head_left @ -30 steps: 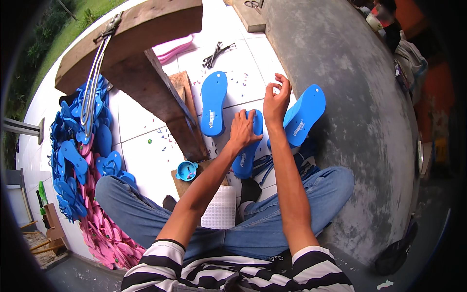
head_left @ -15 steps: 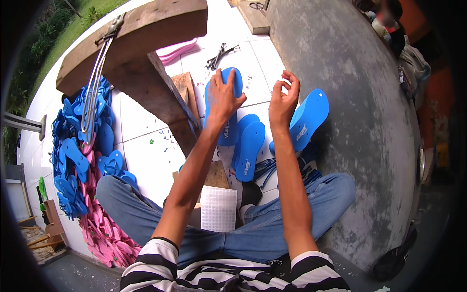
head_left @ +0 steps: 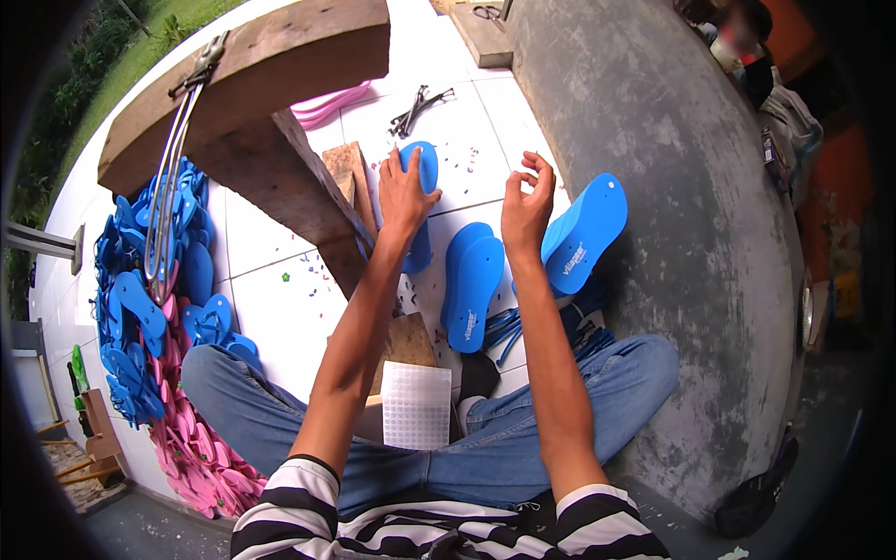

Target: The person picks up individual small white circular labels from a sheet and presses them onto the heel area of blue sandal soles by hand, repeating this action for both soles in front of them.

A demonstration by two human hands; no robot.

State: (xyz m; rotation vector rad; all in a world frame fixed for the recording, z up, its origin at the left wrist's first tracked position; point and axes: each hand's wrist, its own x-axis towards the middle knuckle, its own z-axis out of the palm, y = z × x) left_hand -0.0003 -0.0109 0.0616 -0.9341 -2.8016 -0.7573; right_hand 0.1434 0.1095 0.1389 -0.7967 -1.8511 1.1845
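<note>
Fingers [head_left: 396,170] of the left hand [head_left: 402,200] are resting apart over one blue sole [head_left: 429,166] on white tiles [head_left: 271,254]; whether they are gripping it, I cannot tell. The right hand [head_left: 528,212], loosely curled, its fingertips apart, is hovering near another blue sole [head_left: 590,231].

You wear a short-sleeved shirt [head_left: 392,532] in broad black and white stripes, the bands running across the chest and around both arms. Your left sleeve [head_left: 287,509] ends in a thin dark edge above a white band, then a wide black one; your right sleeve [head_left: 607,523] has a white band at its hem, with black following. Your forearms, left hand [head_left: 403,201] and right hand [head_left: 527,205] are bare. Below the shirt you have blue denim jeans [head_left: 616,401], paler in worn patches and creased along the legs. A dark foot covering [head_left: 479,376] shows, too small to tell sock from shoe.
</note>
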